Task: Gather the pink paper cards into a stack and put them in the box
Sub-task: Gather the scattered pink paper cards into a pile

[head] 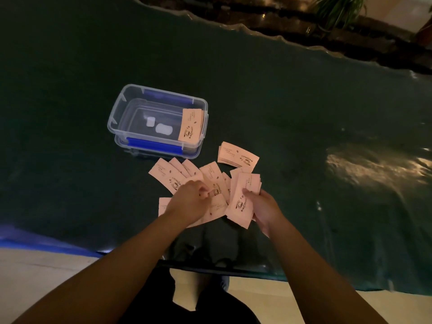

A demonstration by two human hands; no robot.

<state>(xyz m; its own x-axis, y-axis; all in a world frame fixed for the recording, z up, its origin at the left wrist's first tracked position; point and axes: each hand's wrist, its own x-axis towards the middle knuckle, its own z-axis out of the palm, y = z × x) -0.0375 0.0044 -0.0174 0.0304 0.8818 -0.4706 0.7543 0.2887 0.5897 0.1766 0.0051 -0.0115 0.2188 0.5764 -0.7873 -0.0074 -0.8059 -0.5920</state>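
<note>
My right hand (pixel 261 206) has a grip on a stack of pink cards (pixel 245 197), my left hand (pixel 189 202) pinches one from the loose spread (pixel 177 176) on the counter (pixel 304 136), just near the box (pixel 131 108).

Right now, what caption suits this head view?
Right hand holds a card stack; left hand picks loose cards near the box.

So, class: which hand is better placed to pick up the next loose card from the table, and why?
The left hand. It already rests on the loose cards spread on the table, pinching at one. The right hand is full, gripping the gathered stack.
</note>
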